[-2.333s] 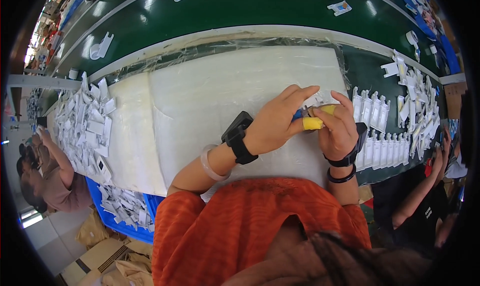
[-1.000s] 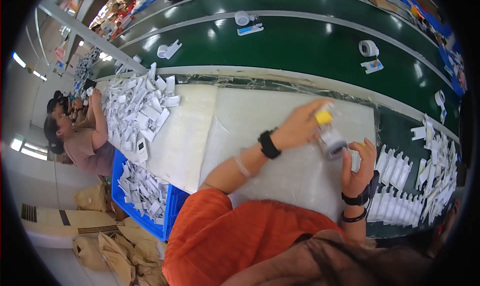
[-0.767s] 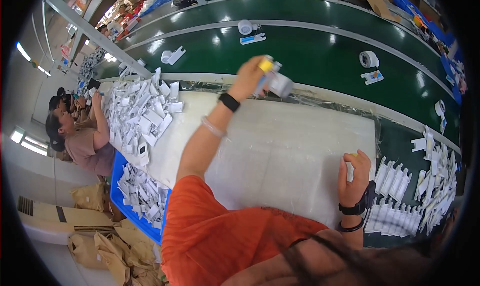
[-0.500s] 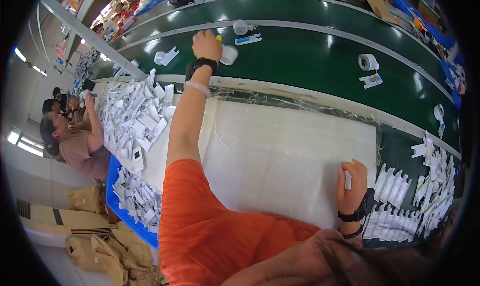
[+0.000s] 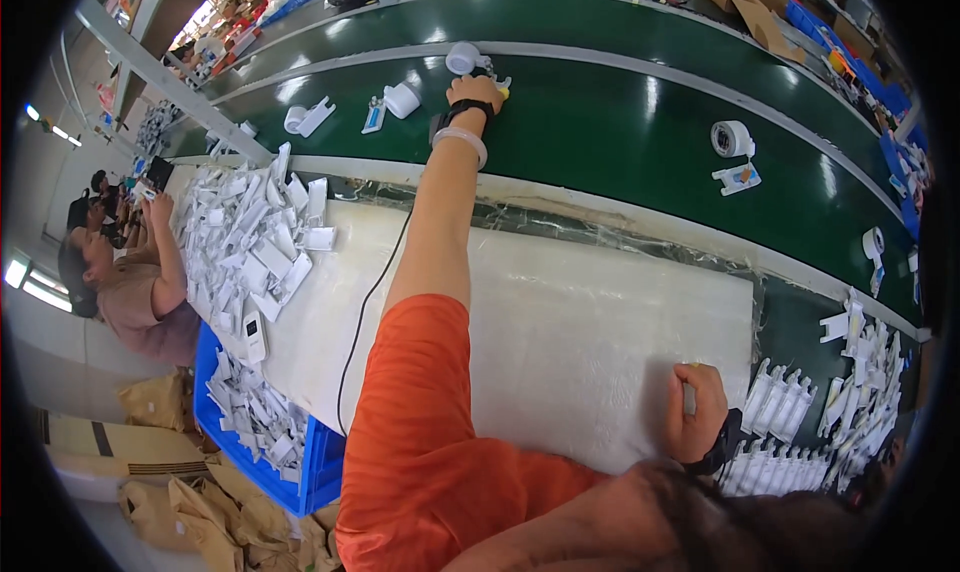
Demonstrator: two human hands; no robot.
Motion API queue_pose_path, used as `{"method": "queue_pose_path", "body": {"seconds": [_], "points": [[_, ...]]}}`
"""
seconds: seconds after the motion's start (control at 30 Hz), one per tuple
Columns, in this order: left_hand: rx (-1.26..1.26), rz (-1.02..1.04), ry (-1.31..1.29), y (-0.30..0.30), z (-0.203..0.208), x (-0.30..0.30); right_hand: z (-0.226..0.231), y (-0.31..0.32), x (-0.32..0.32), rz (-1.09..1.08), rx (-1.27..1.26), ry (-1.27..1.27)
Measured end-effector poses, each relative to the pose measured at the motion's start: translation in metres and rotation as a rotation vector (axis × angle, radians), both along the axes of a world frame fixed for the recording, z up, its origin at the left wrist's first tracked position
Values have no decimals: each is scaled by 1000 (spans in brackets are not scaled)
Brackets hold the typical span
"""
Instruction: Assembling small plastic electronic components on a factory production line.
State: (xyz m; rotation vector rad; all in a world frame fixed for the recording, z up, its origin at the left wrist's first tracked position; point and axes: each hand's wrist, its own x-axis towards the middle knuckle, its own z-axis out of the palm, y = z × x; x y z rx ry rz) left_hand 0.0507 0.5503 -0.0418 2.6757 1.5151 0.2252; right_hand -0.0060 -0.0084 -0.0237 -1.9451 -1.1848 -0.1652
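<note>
My left hand reaches far out over the green belt, a black band and a pale bangle on its wrist. Its fingers are bent down and closed on a flat white plastic piece, whose end shows beside the yellow-covered fingertip. Just beyond them lies a round white plastic housing. Left of the hand, another round housing sits beside a flat piece with a blue strip. My right hand hovers or rests at the white table covering's right side, fingers curled, nothing visible in it.
A pile of white plastic parts covers the table's left, above a blue bin of similar parts. Rows of white pieces lie at right. More housings dot the belt. A black cable crosses the covering. Co-workers sit at left.
My left hand has moved right along the belt, leaving a housing and blue-striped piece behind, to the flat piece at the farther housing. My right hand has curled more and dropped slightly.
</note>
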Motion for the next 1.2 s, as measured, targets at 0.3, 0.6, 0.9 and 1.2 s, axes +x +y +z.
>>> {"method": "queue_pose_path", "body": {"seconds": [0.3,0.6,0.9,1.2], "points": [[-218,-306,-388,-50,-8,-45,1,1,0,72,34,59],[-1233,-865,-570,-256,37,-128,18,1,-6,72,69,-102],[-1026,-1358,-79,-348,69,-174,21,-7,-2,211,-95,-275],[-296,-1093,168,-368,43,-161,23,-7,-7,199,-164,-207]]}}
